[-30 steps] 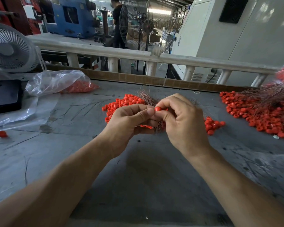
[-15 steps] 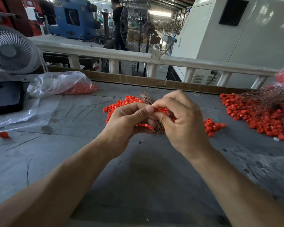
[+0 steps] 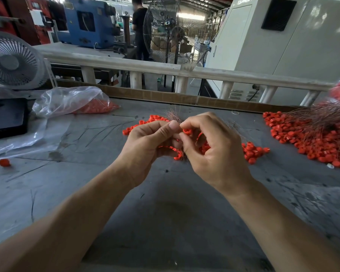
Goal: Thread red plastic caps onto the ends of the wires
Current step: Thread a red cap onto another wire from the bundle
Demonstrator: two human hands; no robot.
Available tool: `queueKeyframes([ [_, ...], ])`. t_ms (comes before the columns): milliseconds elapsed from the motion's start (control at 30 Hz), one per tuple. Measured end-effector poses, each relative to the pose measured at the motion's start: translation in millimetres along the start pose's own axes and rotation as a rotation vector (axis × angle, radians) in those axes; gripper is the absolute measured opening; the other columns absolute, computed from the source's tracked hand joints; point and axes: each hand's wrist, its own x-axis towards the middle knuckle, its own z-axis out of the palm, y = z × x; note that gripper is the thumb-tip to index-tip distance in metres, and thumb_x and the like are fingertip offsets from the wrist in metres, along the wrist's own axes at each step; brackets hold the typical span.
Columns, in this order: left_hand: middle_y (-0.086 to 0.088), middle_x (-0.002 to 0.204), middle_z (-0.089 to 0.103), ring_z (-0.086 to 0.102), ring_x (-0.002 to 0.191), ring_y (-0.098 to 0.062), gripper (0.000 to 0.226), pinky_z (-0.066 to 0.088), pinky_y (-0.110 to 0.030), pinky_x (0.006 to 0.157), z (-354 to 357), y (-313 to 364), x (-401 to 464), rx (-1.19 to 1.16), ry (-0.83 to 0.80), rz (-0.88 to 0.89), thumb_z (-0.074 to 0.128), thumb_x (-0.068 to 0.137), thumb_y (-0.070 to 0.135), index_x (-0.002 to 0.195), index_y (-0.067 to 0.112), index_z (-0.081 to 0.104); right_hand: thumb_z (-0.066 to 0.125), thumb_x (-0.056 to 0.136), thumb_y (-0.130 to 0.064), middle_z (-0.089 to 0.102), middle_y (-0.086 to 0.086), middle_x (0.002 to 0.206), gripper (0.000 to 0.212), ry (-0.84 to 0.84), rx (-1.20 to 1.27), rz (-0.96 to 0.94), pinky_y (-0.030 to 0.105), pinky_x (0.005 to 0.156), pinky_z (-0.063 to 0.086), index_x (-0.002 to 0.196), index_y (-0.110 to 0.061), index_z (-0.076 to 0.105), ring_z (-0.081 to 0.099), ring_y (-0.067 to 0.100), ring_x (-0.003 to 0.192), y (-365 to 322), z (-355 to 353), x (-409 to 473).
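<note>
The red cap (image 3: 187, 131) is a small ring-shaped piece of bright plastic with a hole through its middle, pinched between the thumb and forefinger of the right hand (image 3: 216, 152) just above the desk (image 3: 165, 213). The left hand (image 3: 145, 148) grips a bundle of thin coppery wires (image 3: 174, 117), its fingers curled round them and its thumb tip touching the cap; the wire ends fan out above the knuckles. Under both hands lies a loose pile of caps (image 3: 251, 153), and a larger heap of capped wires (image 3: 312, 134) lies well apart at the right. Against half a second ago, the cap shows more plainly between the fingertips, where the left thumb then hid most of it, and the right hand's other fingers have opened out.
</note>
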Motion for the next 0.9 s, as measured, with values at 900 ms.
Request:
queueKeyframes([
  [900, -0.021, 0.081, 0.074, 0.072, 0.069, -0.031, 0.017, 0.061, -0.035, 0.062, -16.3, 2.8, 7.1, 0.169, 0.410, -0.156, 0.054, 0.097, 0.006, 0.092, -0.002, 0.067, 0.074, 0.087, -0.007, 0.063, -0.008, 0.103, 0.017, -0.320, -0.081, 0.134, 0.012, 0.080, 0.036, 0.100, -0.018, 0.074, 0.050, 0.002, 0.091, 22.7, 6.3, -4.3],
])
